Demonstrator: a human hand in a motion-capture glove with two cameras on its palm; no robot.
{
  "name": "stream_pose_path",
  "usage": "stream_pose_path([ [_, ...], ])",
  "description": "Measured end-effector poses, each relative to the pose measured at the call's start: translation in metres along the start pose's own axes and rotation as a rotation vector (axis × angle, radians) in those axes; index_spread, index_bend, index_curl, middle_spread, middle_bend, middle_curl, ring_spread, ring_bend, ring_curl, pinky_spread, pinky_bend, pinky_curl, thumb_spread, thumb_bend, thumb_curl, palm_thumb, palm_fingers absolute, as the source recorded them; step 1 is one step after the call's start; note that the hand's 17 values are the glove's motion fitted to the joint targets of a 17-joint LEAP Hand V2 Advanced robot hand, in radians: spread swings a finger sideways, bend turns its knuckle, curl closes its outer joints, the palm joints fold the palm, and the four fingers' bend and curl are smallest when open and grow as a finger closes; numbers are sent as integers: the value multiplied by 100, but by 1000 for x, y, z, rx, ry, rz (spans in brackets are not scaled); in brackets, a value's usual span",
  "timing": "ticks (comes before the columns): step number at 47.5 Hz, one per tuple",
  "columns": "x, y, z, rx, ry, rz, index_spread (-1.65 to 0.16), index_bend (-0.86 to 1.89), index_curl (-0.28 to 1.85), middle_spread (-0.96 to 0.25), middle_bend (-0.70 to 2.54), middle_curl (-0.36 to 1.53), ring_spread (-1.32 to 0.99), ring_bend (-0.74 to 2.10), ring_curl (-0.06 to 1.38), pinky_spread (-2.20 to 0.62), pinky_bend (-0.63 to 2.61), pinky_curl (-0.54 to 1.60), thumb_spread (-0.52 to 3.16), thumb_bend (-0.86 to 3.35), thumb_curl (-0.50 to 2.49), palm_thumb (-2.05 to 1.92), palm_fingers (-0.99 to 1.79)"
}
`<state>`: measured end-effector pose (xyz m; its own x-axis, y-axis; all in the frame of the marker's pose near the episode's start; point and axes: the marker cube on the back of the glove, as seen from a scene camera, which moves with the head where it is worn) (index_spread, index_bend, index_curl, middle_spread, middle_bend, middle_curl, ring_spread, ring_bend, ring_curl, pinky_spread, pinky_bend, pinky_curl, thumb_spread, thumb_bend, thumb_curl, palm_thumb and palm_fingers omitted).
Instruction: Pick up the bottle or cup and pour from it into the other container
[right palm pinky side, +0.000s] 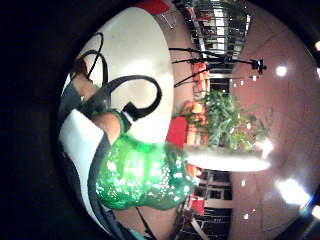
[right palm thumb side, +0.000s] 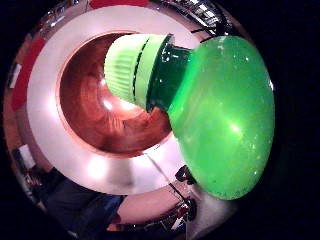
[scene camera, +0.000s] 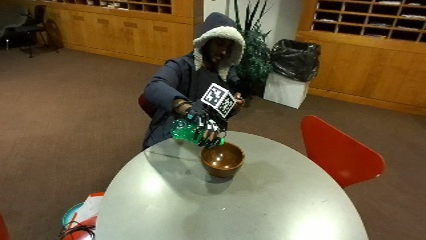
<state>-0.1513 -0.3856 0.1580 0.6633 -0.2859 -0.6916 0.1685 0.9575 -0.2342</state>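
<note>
A green plastic bottle (scene camera: 188, 132) is tipped on its side above the table, neck pointing toward a brown wooden bowl (scene camera: 223, 160). My gloved right hand (scene camera: 208, 125) grips the bottle around its body. In the thumb side palm view the bottle (right palm thumb side: 220, 115) fills much of the picture, and its light green cap (right palm thumb side: 132, 67) is on and hangs over the brown bowl (right palm thumb side: 95, 110). In the little finger side palm view the bottle's base (right palm pinky side: 142, 175) shows beside my fingers (right palm pinky side: 107, 125). No liquid stream is visible.
The bowl stands on a round white table (scene camera: 266, 200), near its far edge. A red chair (scene camera: 336, 155) stands at the right of the table. Red and teal objects (scene camera: 83, 212) lie on the floor at the left. The person's bare hand is hidden.
</note>
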Motion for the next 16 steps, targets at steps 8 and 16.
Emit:
stream_pose_path([
  [8,6,6,-1,13,-20,11,-28,9,23,-22,30,46,-16,60,41,4,42,37,64,-3,62,91,111],
  [16,11,7,2,28,-45,21,-28,9,23,-22,30,46,-16,60,41,4,42,37,64,-3,62,90,111],
])
